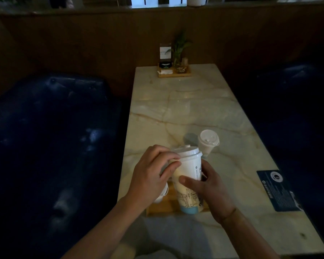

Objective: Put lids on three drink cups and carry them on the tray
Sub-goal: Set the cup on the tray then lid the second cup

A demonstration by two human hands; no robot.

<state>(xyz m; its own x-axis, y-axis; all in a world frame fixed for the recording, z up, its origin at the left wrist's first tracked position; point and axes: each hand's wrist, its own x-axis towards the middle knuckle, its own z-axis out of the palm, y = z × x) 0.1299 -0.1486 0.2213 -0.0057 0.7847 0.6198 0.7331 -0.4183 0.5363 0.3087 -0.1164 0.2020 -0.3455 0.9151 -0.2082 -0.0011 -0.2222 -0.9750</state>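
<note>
Over the wooden tray (168, 207) at the worktop's (185, 109) near edge, the right hand (211, 191) grips a tall printed cup (187, 184) while the left hand's (150, 174) fingers (168, 159) curl round its white lid (187, 151). Another cup (162, 195) shows partly behind the left hand. Farther off, a small lidded cup (207, 142) stands on the worktop.

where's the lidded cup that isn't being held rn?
Head view: the small lidded cup stands on the marble table, just beyond and right of the tall cup both hands hold, off the wooden tray.

No legible text: print on cup (188, 176), dark placard (277, 191), far card (165, 52) too blurred.
</note>
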